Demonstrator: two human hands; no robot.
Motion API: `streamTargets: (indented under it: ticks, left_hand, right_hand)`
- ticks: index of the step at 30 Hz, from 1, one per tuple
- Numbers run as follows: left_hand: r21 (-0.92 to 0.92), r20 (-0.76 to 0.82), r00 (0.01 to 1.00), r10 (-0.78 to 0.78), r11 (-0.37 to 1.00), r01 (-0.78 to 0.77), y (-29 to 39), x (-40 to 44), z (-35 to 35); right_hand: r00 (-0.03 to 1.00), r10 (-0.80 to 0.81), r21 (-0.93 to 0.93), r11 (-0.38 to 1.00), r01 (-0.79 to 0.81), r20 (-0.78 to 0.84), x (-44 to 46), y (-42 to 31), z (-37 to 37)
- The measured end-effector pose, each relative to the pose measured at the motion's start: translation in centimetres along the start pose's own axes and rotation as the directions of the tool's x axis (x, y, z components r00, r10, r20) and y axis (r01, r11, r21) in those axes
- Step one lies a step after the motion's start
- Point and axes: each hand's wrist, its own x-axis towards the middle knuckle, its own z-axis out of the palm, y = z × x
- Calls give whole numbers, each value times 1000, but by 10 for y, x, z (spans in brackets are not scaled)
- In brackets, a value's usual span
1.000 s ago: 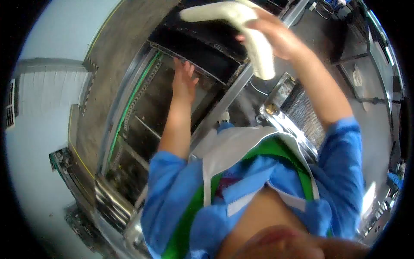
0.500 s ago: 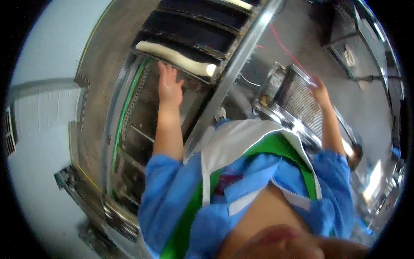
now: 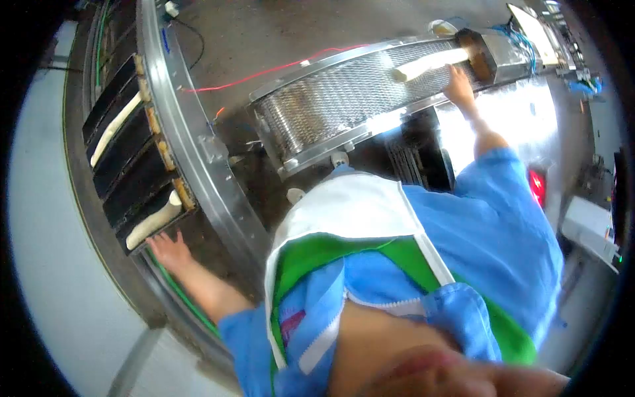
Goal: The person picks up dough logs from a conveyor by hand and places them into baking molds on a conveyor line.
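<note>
roll [image 3: 428, 65], cream-pale, long, smooth and blunt-ended, lies on the mesh belt [image 3: 331, 92] towards its right end; the right hand [image 3: 458, 88] is at the roll's near side, whether pinching i cannot tell; the left hand [image 3: 170, 251], fingers spread, is just beside a second roll [image 3: 153, 221], slightly bent, along the black rack's [image 3: 132, 169] near edge

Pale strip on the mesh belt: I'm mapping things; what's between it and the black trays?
In the head view: the mesh belt, floor, a red cord and a metal rail.

Fisheye distortion, black corners, white glare on metal panel [image 3: 526, 126]
</note>
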Motion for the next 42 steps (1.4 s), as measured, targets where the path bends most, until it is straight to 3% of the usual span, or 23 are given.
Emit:
streamTargets:
  ticks: [5,7,9,11,13,15,17,18,19,21,23,26,28,29,31,33,35,37,39,41,42]
  left_hand:
    - [39,38,999,1,999,-3,-1,13,-18]
    - [-49,-30,999,-40,998,39,-12,41,-33]
    - [-17,-29,999,-20,1000,20,-9,31,-24]
    - [-36,-74,997,-33,999,30,-10,28,-18]
    - [-27,-58,998,-22,999,21,-4,28,-21]
    - [-6,-108,994,-15,1000,15,1,22,-14]
    - [-28,-58,998,-14,1000,12,3,16,-36]
    - [1,-79,997,-23,1000,23,3,5,-35]
    - [-29,-72,996,45,998,-48,-6,-1,-46]
    - [-27,-220,975,44,998,-51,-7,-11,-37]
    - [-34,-195,978,75,996,-83,-7,-12,-41]
    - [-81,-208,977,43,995,-61,1,-26,-47]
    - [-27,-201,979,32,999,-38,6,-49,-39]
    - [-42,-210,977,34,998,-44,2,-54,-44]
    - [-23,-193,981,35,999,-41,2,-63,-55]
    - [-75,-182,983,29,996,-43,6,-68,-71]
    - [-73,-146,989,32,996,-43,1,-75,-83]
    - [-47,-141,989,43,998,-50,2,-81,-83]
    - [-10,-143,990,4,1000,-5,10,-93,-82]
    - [-38,-152,988,14,999,-20,6,-91,-94]
    - [-7,-146,989,11,1000,-12,9,-95,-92]
  right_hand:
    - [999,30,-30,999,-29,30,14,1,2]
    - [987,-141,-100,986,133,-82,19,-16,11]
    - [986,-151,-100,985,144,-69,23,-40,4]
    - [988,-139,-182,972,149,64,35,-46,7]
    - [981,-191,-173,966,192,23,41,-45,19]
    - [988,-139,-211,966,149,61,43,-58,11]
    - [963,-199,-192,953,234,184,50,-69,4]
    - [944,-324,-236,915,328,57,48,-69,5]
    - [909,-382,-256,874,413,165,49,-76,-9]
    - [881,-427,-240,850,468,203,60,-69,-5]
    - [864,-455,-226,837,498,218,53,-66,-23]
    - [854,-427,383,873,303,298,54,-61,-43]
    - [849,-390,722,692,16,356,50,-88,-64]
    - [825,-347,691,719,-71,446,55,-97,-69]
    - [793,-473,891,414,-186,385,23,-170,-111]
    - [706,-616,930,315,-187,351,-2,-252,-147]
    - [546,-803,971,216,-102,236,-30,-328,-171]
    - [502,-860,995,97,-10,89,-59,-398,-196]
    - [430,-903,995,-39,-94,5,-80,-456,-218]
    - [339,-940,984,-24,-176,38,-90,-507,-234]
    - [343,-939,988,-31,-152,23,-105,-537,-243]
